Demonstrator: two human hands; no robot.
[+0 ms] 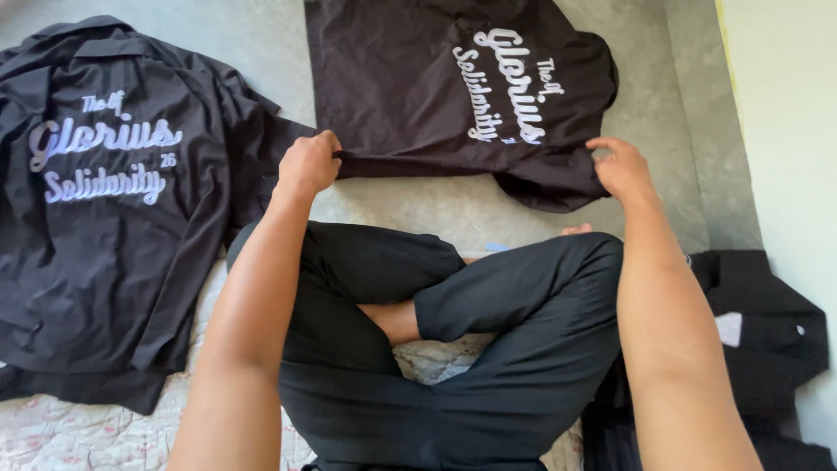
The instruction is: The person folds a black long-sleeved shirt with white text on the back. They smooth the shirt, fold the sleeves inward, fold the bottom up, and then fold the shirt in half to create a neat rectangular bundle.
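Grey floor (418, 209) | both hands (309, 163) pinching black shirt (436, 96) edge

Both arms stretched forward – left hand (309, 163) fisted in a pinch, right hand (621, 168) fingers curled, also pinching.

I see a black cloth shirt with white script lettering (453, 87) at top centre, another black lettered shirt (105, 218) at left, a pale floral quilt (52, 432) lower left, grey floor (488, 209)
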